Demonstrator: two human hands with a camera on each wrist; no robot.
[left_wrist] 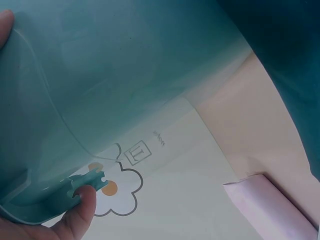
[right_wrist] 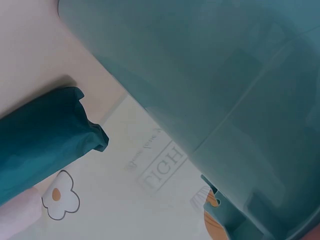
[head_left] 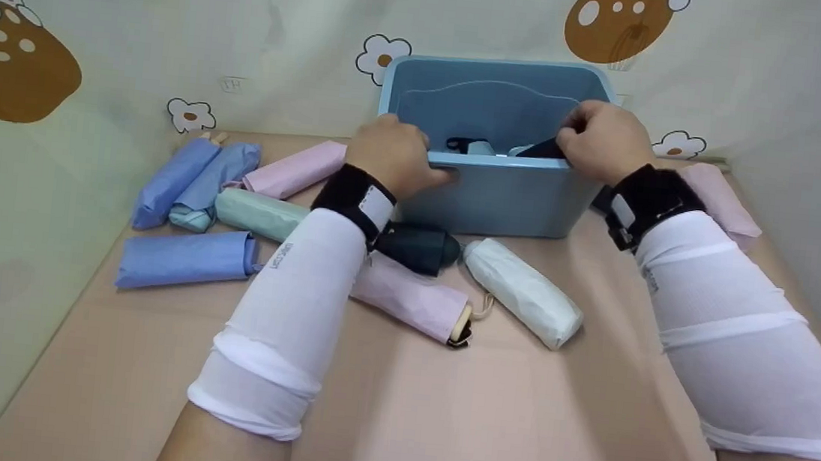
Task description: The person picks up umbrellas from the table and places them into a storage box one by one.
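A blue plastic storage bin (head_left: 489, 197) stands upright against the back wall. My left hand (head_left: 391, 153) grips its rim at the near left corner, thumb on the outside of the front wall. At the near right corner my right hand (head_left: 607, 140) holds the rim with curled fingers. Inside the bin, near those fingers, lies a dark item (head_left: 542, 150); a small black loop (head_left: 456, 144) and pale ends show beside it, the rest hidden by the front wall. In the left wrist view the thumb (left_wrist: 82, 212) is at a rim fitting; the right wrist view shows mostly bin wall (right_wrist: 200, 75).
Folded umbrellas lie around the bin: white (head_left: 525, 290), pink (head_left: 415, 299), dark green (head_left: 420, 246), light green (head_left: 261, 215) and several blue ones such as this blue umbrella (head_left: 185, 261). Another pink one (head_left: 722, 200) lies at the right. A patterned wall covering (head_left: 286, 38) closes the back.
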